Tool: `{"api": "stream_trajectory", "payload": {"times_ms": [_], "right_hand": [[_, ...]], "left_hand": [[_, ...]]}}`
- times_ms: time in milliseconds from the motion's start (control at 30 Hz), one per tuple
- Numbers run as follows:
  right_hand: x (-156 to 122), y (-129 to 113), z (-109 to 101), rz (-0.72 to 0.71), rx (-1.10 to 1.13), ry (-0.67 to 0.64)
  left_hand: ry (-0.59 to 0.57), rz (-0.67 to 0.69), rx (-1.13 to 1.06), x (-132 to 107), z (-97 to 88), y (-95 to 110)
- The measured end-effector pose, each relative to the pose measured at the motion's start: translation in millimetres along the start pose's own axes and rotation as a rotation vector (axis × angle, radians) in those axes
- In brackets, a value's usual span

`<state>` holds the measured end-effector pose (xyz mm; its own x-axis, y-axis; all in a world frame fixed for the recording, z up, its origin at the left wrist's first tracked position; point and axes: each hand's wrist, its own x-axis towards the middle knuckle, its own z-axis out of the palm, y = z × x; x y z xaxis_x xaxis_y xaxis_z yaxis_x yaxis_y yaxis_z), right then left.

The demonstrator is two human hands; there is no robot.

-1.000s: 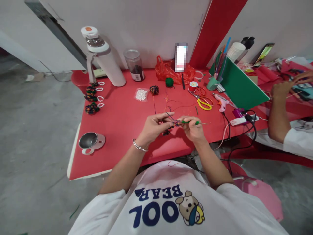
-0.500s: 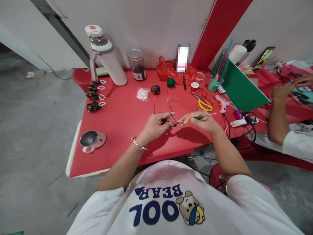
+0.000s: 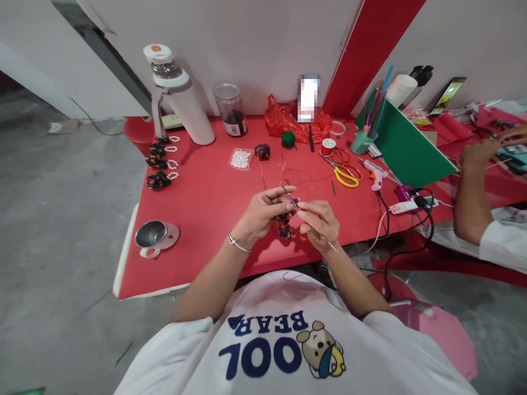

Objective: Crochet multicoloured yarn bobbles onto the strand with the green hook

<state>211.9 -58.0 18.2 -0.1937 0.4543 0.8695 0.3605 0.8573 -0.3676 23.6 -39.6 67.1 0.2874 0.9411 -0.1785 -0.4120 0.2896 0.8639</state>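
Between the fingers of my left hand (image 3: 258, 215) is a small crocheted piece (image 3: 286, 229) of dark multicoloured yarn, hanging below the fingertips. My right hand (image 3: 321, 220) is closed round a crochet hook (image 3: 331, 245), whose pale rear end sticks out below the palm. The hook's front end meets the yarn work at the left fingertips; its exact tip is hard to make out. A strand runs up from the hands towards a multicoloured yarn ball (image 3: 262, 151).
On the red table (image 3: 206, 219) are a metal cup (image 3: 168, 235), tall flask (image 3: 191, 109), jar (image 3: 230, 112), bead packet (image 3: 241, 159), green yarn ball (image 3: 288, 139), yellow-handled scissors (image 3: 346, 178), and glue gun (image 3: 375, 173). Finished-looking yarn pieces (image 3: 157, 180) line the left. A co-worker's arm (image 3: 473, 192) is at right.
My right hand has come down and turned, so the hook's handle now points down towards me instead of up and right. More of the crocheted piece shows below my left fingers.
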Motion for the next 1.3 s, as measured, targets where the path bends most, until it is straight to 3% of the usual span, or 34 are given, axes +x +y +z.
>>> {"api": "stream_trajectory", "payload": {"times_ms": [100, 233, 333, 467, 533, 600, 633, 800, 1200, 1300], "right_hand": [[15.7, 3.8, -12.2, -0.022, 0.080, -0.112], [42.4, 4.0, -36.6, 0.071, 0.181, -0.343], [56.7, 1.7, -49.9, 0.146, 0.241, -0.407], [55.2, 3.7, -49.4, 0.462, 0.442, -0.360], [45.3, 4.9, -39.3, 0.616, 0.591, -0.265], [33.2, 3.1, -25.8, 0.671, 0.652, -0.138], [27.5, 0.8, -19.2, 0.647, 0.618, -0.084], [12.2, -14.6, -2.0, 0.391, 0.295, -0.053], [-3.5, -22.7, 7.3, 0.224, -0.113, 0.058], [-5.8, -21.3, 13.2, 0.115, -0.176, 0.137]], "left_hand": [[-0.039, -0.028, 0.059, -1.3, -7.0, 8.7], [-0.060, -0.043, 0.182, -1.3, -15.8, 14.8], [-0.111, -0.051, 0.257, -1.4, -17.9, 15.1], [-0.176, -0.036, 0.276, -2.8, -14.1, 14.9], [-0.188, -0.022, 0.245, -3.5, -10.1, 13.2], [-0.175, 0.002, 0.207, -3.7, -5.8, 9.5], [-0.158, 0.020, 0.189, -3.5, -3.8, 7.0], [-0.048, 0.092, 0.132, -1.6, -0.3, -5.4], [0.185, 0.213, 0.187, -4.2, 14.9, -16.2], [0.152, 0.153, 0.061, -3.3, 18.2, -17.9]]}}
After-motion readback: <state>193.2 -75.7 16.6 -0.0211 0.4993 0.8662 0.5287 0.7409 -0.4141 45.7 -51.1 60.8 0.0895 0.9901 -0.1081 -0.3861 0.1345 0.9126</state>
